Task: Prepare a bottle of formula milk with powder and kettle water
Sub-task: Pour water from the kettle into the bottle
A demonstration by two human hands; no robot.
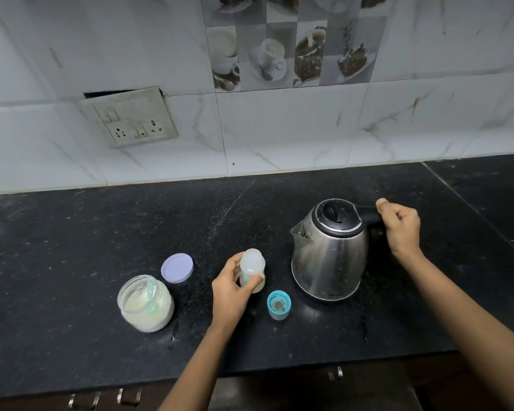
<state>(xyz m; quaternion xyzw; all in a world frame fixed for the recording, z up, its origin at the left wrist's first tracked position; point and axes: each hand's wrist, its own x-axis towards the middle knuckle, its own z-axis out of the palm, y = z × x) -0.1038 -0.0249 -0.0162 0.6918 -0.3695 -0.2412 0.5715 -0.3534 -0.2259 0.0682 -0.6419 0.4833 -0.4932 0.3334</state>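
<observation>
Left grip (232, 289) was wrapped round the bottle (252, 266), right grip (401, 226) round the kettle (330, 253) handle; I'd pour slow, spout close.

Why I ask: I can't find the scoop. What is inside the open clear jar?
The clear round plastic jar holds whitish powder and a pale green scoop leaning against its wall. What lies beneath the powder is covered.

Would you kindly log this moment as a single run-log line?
left hand: holds bottle, cap off | right hand: grips handle of upright kettle | cap: beside bottle | jar: open, scoop inside
</observation>
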